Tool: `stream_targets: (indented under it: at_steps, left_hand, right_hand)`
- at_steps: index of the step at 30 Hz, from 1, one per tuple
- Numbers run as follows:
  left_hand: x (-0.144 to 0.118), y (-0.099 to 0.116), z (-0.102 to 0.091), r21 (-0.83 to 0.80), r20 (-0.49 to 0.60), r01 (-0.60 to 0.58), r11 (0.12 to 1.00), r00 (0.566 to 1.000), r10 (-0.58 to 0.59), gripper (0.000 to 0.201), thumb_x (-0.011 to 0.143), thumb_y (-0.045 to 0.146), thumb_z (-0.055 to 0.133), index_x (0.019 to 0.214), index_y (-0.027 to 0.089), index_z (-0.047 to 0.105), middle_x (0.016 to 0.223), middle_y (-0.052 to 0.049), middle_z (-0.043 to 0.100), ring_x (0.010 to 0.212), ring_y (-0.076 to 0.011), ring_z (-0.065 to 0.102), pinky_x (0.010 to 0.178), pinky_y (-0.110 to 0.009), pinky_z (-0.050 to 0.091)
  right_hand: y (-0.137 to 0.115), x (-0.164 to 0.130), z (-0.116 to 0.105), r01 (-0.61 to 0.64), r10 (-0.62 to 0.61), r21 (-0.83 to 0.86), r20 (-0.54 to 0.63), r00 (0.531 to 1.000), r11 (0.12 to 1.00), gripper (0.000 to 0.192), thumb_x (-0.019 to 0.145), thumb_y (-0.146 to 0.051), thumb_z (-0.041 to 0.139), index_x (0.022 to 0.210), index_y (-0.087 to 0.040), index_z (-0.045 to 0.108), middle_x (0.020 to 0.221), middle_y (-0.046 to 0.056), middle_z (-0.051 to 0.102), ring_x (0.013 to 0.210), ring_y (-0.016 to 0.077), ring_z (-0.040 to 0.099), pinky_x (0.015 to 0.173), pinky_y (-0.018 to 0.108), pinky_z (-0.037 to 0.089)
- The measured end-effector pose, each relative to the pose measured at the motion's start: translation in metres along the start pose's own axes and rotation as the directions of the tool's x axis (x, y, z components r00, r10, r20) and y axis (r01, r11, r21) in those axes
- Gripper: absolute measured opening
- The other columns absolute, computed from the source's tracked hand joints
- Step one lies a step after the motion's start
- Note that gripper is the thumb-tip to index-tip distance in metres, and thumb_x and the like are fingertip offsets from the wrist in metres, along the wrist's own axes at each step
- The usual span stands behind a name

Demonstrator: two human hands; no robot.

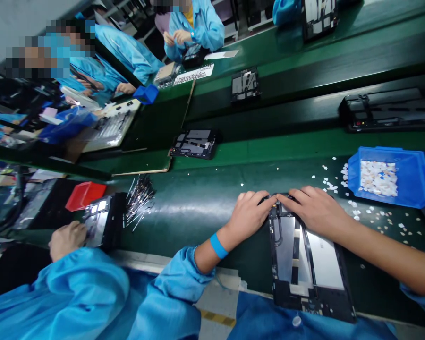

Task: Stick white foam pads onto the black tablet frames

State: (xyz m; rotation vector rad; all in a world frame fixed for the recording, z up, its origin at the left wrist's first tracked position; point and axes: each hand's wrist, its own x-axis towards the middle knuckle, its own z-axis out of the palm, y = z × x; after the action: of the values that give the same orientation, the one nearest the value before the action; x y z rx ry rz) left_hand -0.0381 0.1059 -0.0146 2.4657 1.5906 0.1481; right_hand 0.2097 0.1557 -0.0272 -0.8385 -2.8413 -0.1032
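An opened tablet chassis (pixel 306 264) lies on the green belt in front of me, its inner boards and a white panel exposed. My left hand (pixel 250 215) rests on its far left corner, fingers curled down against the top edge. My right hand (pixel 313 210) presses on the same far edge from the right, so both sets of fingertips meet there. A blue band circles my left wrist. What lies under the fingertips is hidden.
A blue bin (pixel 389 177) of small white pieces stands to the right, with scraps scattered around it. More chassis (pixel 194 144) ride the belt (pixel 198 208) further away. A co-worker's hand (pixel 67 238) on my left holds another unit beside a red bin (pixel 85 194).
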Motion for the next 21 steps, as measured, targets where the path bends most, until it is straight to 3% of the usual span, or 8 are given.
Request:
stream_targets:
  at_steps: [5, 11, 14, 16, 18, 21]
  left_hand:
    - [-0.005, -0.001, 0.006, -0.245, -0.053, 0.124, 0.961, 0.989, -0.141, 0.031, 0.106, 0.032, 0.055, 0.134, 0.027, 0.065, 0.135, -0.007, 0.071, 0.119, -0.0254, 0.062, 0.099, -0.042, 0.044]
    - [-0.001, 0.002, 0.003, -0.353, -0.021, 0.187, 0.917, 0.978, -0.207, 0.034, 0.103, 0.030, 0.059, 0.136, 0.025, 0.063, 0.135, -0.009, 0.071, 0.122, -0.0283, 0.062, 0.105, -0.047, 0.045]
    - [-0.003, 0.004, 0.000, -0.507, 0.018, 0.304, 0.806, 0.939, -0.343, 0.041, 0.100, 0.029, 0.061, 0.139, 0.021, 0.058, 0.124, -0.009, 0.073, 0.112, -0.0258, 0.065, 0.100, -0.042, 0.050]
    - [-0.014, 0.008, -0.002, -0.603, 0.098, 0.366, 0.709, 0.916, -0.390, 0.043, 0.100, 0.031, 0.059, 0.141, 0.020, 0.056, 0.113, -0.007, 0.073, 0.100, -0.0224, 0.067, 0.093, -0.038, 0.053]
    - [-0.031, 0.015, -0.003, -0.634, 0.183, 0.412, 0.654, 0.902, -0.390, 0.047, 0.099, 0.033, 0.058, 0.144, 0.020, 0.054, 0.110, -0.006, 0.071, 0.091, -0.0203, 0.067, 0.089, -0.036, 0.054]
    - [-0.060, 0.034, 0.001, -0.610, 0.251, 0.436, 0.662, 0.898, -0.360, 0.056, 0.097, 0.036, 0.060, 0.151, 0.021, 0.050, 0.118, -0.009, 0.067, 0.090, -0.0209, 0.066, 0.089, -0.038, 0.056]
  right_hand:
    - [-0.004, 0.000, -0.003, 0.006, -0.005, -0.045, 0.014, 1.000, 0.999, 0.052, 0.094, -0.010, 0.052, 0.144, -0.021, 0.058, 0.118, 0.011, 0.069, 0.089, 0.0253, 0.053, 0.072, 0.037, 0.036]
    - [-0.003, 0.007, -0.002, 0.016, -0.014, -0.038, 0.047, 0.999, 0.999, 0.053, 0.093, -0.008, 0.053, 0.143, -0.022, 0.059, 0.116, 0.009, 0.071, 0.089, 0.0257, 0.056, 0.071, 0.038, 0.038]
    - [0.004, 0.005, -0.003, -0.004, 0.005, 0.072, -0.010, 1.000, 0.997, 0.047, 0.096, -0.008, 0.050, 0.140, -0.022, 0.061, 0.118, 0.009, 0.072, 0.095, 0.0264, 0.060, 0.077, 0.039, 0.044]
    - [0.008, -0.012, -0.009, -0.078, 0.096, 0.169, -0.100, 0.990, 0.983, 0.044, 0.100, -0.010, 0.046, 0.140, -0.019, 0.062, 0.123, 0.011, 0.072, 0.106, 0.0277, 0.063, 0.088, 0.042, 0.048]
    - [0.006, -0.044, -0.017, -0.268, 0.312, 0.247, -0.160, 0.936, 0.931, 0.041, 0.103, -0.018, 0.045, 0.140, -0.018, 0.062, 0.128, 0.014, 0.071, 0.116, 0.0305, 0.063, 0.097, 0.046, 0.050]
    - [-0.015, -0.105, -0.022, -0.589, 0.639, 0.327, -0.061, 0.767, 0.739, 0.041, 0.104, -0.039, 0.049, 0.138, -0.023, 0.065, 0.125, 0.014, 0.071, 0.113, 0.0340, 0.068, 0.093, 0.049, 0.055]
